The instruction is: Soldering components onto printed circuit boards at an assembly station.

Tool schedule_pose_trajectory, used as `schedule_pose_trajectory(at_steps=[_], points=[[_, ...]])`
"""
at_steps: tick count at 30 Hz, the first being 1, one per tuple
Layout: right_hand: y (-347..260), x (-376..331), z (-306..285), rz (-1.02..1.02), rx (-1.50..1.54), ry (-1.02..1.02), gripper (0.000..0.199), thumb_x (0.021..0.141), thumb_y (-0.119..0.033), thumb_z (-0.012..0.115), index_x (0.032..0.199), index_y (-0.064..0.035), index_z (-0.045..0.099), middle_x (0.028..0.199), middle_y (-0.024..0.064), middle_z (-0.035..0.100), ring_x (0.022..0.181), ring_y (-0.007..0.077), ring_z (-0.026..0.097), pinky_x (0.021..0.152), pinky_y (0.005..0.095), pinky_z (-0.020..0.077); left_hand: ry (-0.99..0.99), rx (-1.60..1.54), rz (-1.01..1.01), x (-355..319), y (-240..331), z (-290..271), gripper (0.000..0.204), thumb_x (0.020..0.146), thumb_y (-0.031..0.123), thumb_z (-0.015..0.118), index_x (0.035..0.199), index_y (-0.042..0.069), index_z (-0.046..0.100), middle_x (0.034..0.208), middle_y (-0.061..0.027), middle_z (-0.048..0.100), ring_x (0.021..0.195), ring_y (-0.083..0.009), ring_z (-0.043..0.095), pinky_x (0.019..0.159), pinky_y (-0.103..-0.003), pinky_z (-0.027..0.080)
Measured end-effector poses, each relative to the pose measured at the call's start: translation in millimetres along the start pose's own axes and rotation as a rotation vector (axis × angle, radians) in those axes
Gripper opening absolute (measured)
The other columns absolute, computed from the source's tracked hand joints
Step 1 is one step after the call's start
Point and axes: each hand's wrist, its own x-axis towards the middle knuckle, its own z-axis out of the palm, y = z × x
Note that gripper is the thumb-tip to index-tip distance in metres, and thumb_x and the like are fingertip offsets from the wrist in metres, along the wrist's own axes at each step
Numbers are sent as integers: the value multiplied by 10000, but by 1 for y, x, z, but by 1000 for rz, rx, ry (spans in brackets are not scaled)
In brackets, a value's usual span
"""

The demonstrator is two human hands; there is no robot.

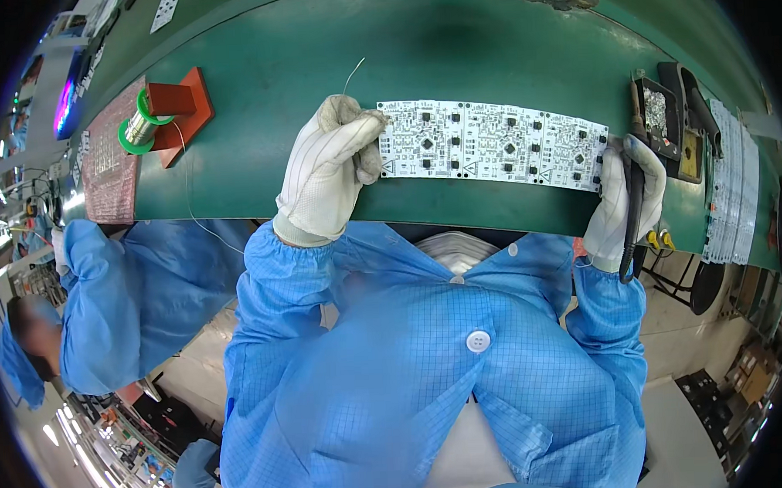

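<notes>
A long white circuit board panel (509, 143) with small black parts lies across the green bench in front of me. My left hand (335, 163), in a white glove, is closed at its left end, thumb and fingers pinched. A thin solder wire (354, 74) sticks up out of that hand. My right hand (626, 194), also gloved, is closed at the panel's right end. The black cord (634, 225) of what looks like a soldering iron runs over the right hand and down past the wrist; the fingers partly hide the tool.
On the left, a green solder spool (141, 124) sits on a red-brown stand (195, 109), beside pink bubble wrap (112, 160). At right stand a black tray (656, 115), a black iron holder (690, 100) with yellow sponge, and stacked white panels (733, 185). A co-worker in blue (140, 298) sits left.
</notes>
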Motion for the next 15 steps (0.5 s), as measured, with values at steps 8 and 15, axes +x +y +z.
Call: schedule_pose_trajectory(at_steps=[8, 15], points=[[1, 0, -3, 19, 44, 33, 218, 882, -15, 636, 1097, 0, 600, 1080, 129, 656, 1009, 184, 634, 920, 307, 498, 9, 35, 25, 2, -3, 4, 201, 898, 153, 611, 920, -15, 501, 648, -50, 490, 558, -110, 419, 520, -241, 325], [-4, 1, -4, 33, 11, 14, 258, 871, -14, 655, 1120, 8, 589, 1056, 128, 651, 979, 189, 638, 888, 312, 509, -3, 30, 12, 1, -2, 4, 183, 899, 131, 608, 903, -4, 486, 638, -53, 485, 545, -112, 423, 517, -240, 338]])
